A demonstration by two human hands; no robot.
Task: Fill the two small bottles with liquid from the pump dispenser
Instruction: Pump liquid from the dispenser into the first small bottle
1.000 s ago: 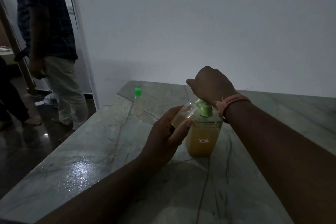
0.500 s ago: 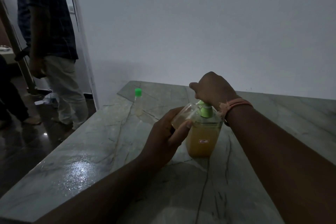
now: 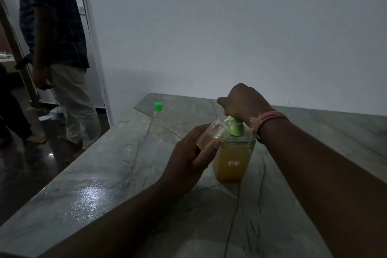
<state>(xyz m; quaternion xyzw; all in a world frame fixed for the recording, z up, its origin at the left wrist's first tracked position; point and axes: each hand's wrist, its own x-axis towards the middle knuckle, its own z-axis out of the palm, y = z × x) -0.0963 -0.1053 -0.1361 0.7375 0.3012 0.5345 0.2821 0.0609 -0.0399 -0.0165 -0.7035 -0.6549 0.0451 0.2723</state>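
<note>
A pump dispenser [image 3: 232,161] with orange-yellow liquid and a green pump stands on the marble table [image 3: 104,174]. My right hand [image 3: 243,101] sits on top of the pump head, fingers curled over it. My left hand [image 3: 188,159] grips a small clear bottle [image 3: 209,134], tilted with its mouth at the pump's nozzle; a little liquid lies in it. A second small clear bottle with a green cap [image 3: 158,115] stands upright farther back on the left of the table.
A person [image 3: 54,48] in a dark shirt and light trousers stands on the dark floor to the left of the table, by a doorway. A white wall runs behind the table. The table's left edge drops to the floor.
My right hand has pushed the pump head down slightly and come up again; the view shifted a little. The small bottle stays at the nozzle in my left hand.
</note>
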